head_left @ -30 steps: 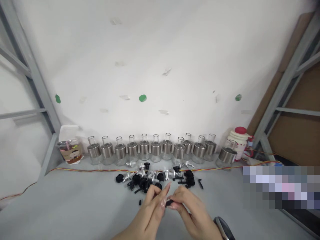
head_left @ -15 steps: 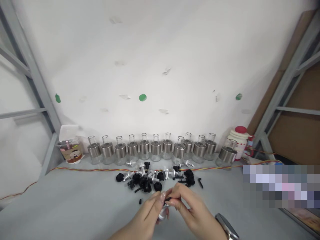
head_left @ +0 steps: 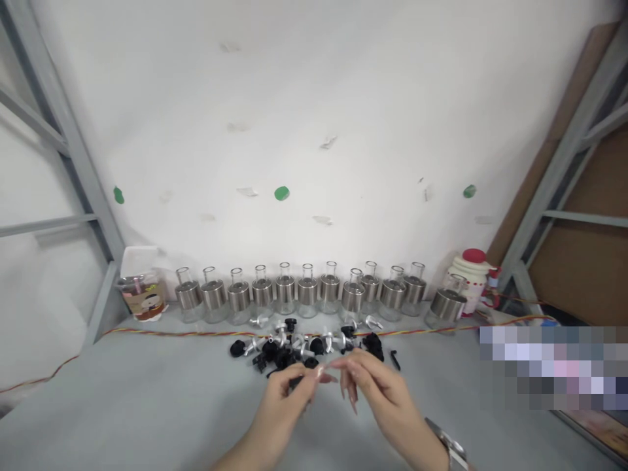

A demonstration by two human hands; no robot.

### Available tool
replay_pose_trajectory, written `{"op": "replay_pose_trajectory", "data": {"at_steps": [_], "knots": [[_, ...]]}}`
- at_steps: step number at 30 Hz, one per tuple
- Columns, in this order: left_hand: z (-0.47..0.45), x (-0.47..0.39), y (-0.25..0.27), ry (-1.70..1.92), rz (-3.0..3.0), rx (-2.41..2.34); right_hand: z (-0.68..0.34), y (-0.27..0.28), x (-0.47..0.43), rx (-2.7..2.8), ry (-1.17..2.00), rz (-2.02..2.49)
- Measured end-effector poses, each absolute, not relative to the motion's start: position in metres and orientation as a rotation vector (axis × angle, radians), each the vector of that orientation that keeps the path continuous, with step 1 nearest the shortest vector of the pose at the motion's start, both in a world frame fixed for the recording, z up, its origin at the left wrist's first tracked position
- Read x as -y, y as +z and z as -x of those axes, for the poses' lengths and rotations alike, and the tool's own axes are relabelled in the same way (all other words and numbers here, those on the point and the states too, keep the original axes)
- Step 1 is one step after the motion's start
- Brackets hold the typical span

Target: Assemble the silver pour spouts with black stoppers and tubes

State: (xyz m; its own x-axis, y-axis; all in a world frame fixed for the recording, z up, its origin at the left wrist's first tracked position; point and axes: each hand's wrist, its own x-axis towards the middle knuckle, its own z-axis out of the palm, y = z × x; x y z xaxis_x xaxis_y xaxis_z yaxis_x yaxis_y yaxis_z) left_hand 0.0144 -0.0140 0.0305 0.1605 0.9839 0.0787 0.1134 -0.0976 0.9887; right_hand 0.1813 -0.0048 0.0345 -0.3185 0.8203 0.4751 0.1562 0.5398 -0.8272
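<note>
Black plastic, just a sliver of it, peeks out between the curled fingers of our left hand [head_left: 283,400], and that small black part [head_left: 295,383] is where we're looking now. The left fingers are closed on it, hiding most of its body, so we can't tell which way its long axis runs. Our right hand [head_left: 380,391] is up close: fingers loosely bent and parted, no part seen in them, the index fingertip right by the left thumb tip, touching or just short, we can't say which. From those right fingers the black part lies to the left, with the left hand clearly the nearer one.

Just beyond our fingertips sits the heap: silver-coloured spout pieces [head_left: 328,341] jumbled with round black caps [head_left: 238,348], and off its right side, a lone black hooked lever [head_left: 395,359] on the grey worktop [head_left: 161,405]. A twisted red-and-yellow wire [head_left: 186,334] crosses behind. Farther back, along the wall, stand the glass bottles with brushed-metal sleeves [head_left: 307,291], upright and open-necked. A drink cup [head_left: 142,301] closes the row on the left; over on the right, a cream jar with a red lid [head_left: 468,278].
</note>
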Motion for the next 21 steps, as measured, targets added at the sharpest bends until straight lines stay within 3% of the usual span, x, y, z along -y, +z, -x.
{"op": "replay_pose_trajectory", "data": {"at_steps": [10, 15, 21], "knots": [[-0.012, 0.004, 0.022, 1.181, -1.298, -1.181, -0.179, 0.025, 0.0, 1.625, 0.982, 0.86], [0.021, -0.029, 0.018, 1.379, -1.674, -1.811, -0.18, 0.024, -0.004, 1.611, 1.006, 0.886], [0.077, -0.069, 0.007, 1.27, -1.72, -2.287, -0.177, 0.022, -0.006, 1.699, 1.03, 0.936]]}}
